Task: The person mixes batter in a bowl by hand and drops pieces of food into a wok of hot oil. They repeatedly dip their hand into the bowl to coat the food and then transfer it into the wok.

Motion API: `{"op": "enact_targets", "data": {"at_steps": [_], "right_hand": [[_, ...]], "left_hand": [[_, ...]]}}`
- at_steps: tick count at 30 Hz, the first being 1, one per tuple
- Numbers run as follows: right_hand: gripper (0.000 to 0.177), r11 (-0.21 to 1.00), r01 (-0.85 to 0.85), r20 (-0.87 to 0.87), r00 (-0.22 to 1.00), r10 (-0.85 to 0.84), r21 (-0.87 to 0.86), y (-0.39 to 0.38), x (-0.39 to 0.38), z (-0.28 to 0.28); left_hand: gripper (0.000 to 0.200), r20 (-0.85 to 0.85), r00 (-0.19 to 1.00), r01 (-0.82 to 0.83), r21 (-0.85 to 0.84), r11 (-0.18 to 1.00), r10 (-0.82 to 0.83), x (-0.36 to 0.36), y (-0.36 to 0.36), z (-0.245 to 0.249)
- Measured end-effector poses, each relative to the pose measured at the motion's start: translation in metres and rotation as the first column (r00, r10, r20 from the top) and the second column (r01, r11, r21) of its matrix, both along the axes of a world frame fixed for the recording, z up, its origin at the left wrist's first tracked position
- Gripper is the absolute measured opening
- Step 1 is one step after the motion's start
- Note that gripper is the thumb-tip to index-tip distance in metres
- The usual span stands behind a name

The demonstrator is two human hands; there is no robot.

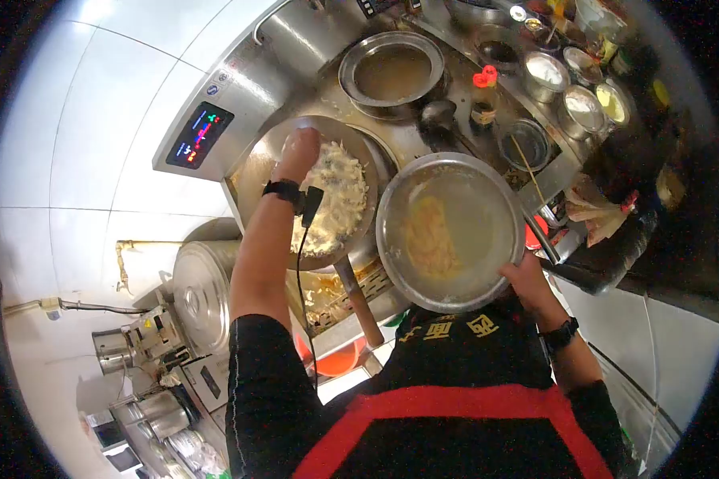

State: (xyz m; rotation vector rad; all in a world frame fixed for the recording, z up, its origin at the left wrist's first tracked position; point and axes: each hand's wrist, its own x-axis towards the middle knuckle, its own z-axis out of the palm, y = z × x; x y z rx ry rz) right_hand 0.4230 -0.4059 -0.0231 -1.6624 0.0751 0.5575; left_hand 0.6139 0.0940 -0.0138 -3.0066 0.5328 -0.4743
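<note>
My left hand [300, 153] is over the far left side of a wok [365, 215], its fingers curled; whatever they may hold is hidden. Pale yellowish food in shreds [335, 195] covers the middle of the wok, whose wooden handle [361, 307] points toward my body. With my right hand [527, 281] I grip the near right rim of a wide metal bowl [487, 239]. Some yellowish wet residue [433, 235] lies in the bowl, which is close to the wok's right side.
Behind the bowl sit a pan of brownish liquid [398, 73], a black ladle [439, 118] and a red-capped bottle [483, 100]. Seasoning tins [545, 73] line the far right. A lit control panel [200, 136] is at left, above a large lidded pot [201, 295].
</note>
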Motion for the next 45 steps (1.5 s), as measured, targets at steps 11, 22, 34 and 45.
{"op": "enact_targets", "data": {"at_steps": [11, 22, 34, 45], "right_hand": [[0.051, 0.999, 0.038, -0.036, 0.999, -0.038, -0.008, -0.002, -0.002, -0.009], [0.034, 0.993, 0.066, -0.04, 0.997, -0.07, -0.098, -0.009, -0.007, 0.055], [0.039, 0.981, 0.19, -0.074, 0.98, -0.186, 0.047, -0.005, -0.01, 0.045], [0.046, 0.98, 0.158, -0.179, 0.974, -0.135, 0.118, -0.009, -0.011, 0.04]], "left_hand": [[0.016, -0.365, 0.838, -0.033, -0.776, 0.63, -0.406, -0.166, -0.184, -0.078], [0.008, -0.381, 0.88, 0.189, -0.266, 0.945, -0.283, -0.193, -0.23, -0.048], [0.022, -0.401, 0.906, -0.222, -0.725, 0.652, -0.138, -0.189, -0.14, 0.104], [0.02, -0.583, 0.807, -0.506, -0.606, 0.614, 0.09, -0.197, -0.013, -0.038]]}}
